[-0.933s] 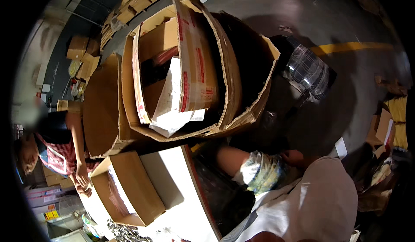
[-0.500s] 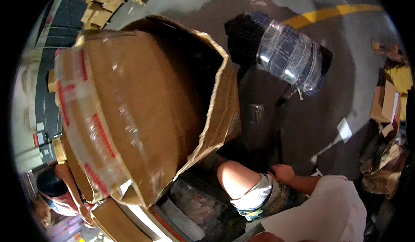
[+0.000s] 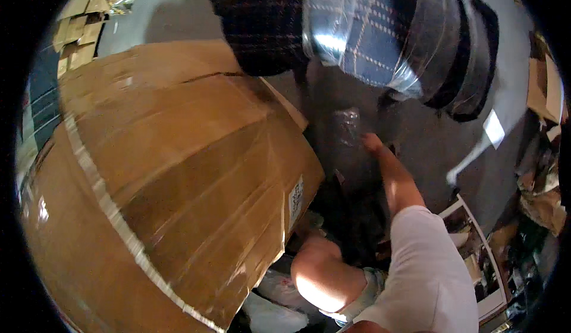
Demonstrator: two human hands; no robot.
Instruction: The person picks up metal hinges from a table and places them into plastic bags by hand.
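My right hand is stretched forward at the end of a white sleeve, low over the dark floor. Just left of its fingertips lies a small clear plastic packet; the fingers are too blurred to show whether they touch it or how they are bent. A large brown cardboard box fills the left side, its creased panels toward me and its opening turned out of sight. Beyond my hand stands a dark blue plaid bundle wound in shiny clear tape. My left hand does not show.
My bare knee is beside the box's lower edge. A white frame stands at the lower right, near a heap of cartons and wrapping. A white paper piece lies on the floor. Flattened cartons are piled far left.
My right hand has gone from beside my knee out to the floor near the plastic packet. The box has turned, hiding its open end. The plaid bundle now looks larger and closer.
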